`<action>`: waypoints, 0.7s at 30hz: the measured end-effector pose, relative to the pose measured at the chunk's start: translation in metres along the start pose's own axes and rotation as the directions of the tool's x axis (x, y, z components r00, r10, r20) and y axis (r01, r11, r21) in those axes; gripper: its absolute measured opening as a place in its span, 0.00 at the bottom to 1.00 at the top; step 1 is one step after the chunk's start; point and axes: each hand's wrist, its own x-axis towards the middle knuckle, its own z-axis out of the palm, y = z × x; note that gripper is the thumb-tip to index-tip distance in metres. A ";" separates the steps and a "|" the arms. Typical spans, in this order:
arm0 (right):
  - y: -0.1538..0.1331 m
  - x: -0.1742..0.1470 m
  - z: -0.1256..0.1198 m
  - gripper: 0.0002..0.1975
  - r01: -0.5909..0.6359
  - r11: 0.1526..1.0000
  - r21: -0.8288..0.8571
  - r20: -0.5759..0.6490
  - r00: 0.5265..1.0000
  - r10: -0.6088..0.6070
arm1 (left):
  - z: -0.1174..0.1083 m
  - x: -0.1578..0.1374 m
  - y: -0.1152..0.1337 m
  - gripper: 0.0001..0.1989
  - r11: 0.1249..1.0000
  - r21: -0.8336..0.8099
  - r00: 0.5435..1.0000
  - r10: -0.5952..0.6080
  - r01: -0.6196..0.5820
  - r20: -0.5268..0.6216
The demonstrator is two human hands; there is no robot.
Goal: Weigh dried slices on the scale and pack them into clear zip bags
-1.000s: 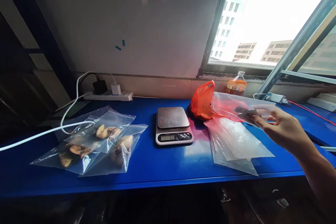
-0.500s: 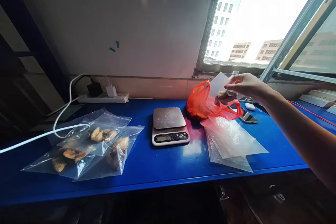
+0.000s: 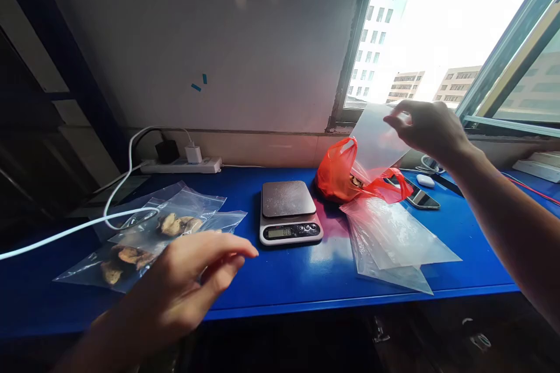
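Note:
My right hand pinches what looks like a translucent plastic bag near its right edge, above a red plastic carrier bag. A few brown dried slices, perhaps mushrooms, show in the red bag's mouth. Reaching in from the lower left, my left hand is empty, with index finger and thumb bent and slightly apart. It hides part of the clear zip bags of dried slices. Between the hands stands a digital kitchen scale, nothing on its plate.
Flat plastic bags lie stacked at the right. Behind them are a phone and a white earbud case. A power strip with chargers sits by the wall; its white cable crosses the zip bags. The blue table's front edge runs below.
My left hand has come into view from the lower left. The brown piece under my right hand is now lower, in the red bag's mouth. The translucent bag stands higher. The view has shifted slightly.

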 end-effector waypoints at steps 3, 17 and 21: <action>0.011 -0.012 -0.015 0.19 -0.041 0.999 -0.002 -0.263 0.964 0.039 | 0.006 0.038 -0.002 0.10 0.994 -0.073 0.979 -0.066 0.081 0.190; -0.150 -0.118 0.066 0.19 0.075 0.229 0.971 -0.063 0.996 -0.059 | 0.039 0.111 -0.048 0.15 0.568 -0.819 0.960 -0.263 0.078 -0.091; -0.156 -0.134 0.082 0.17 -0.070 0.153 0.986 0.096 0.981 -0.166 | 0.024 0.097 -0.070 0.09 0.443 -0.897 0.874 -0.433 -0.007 -0.220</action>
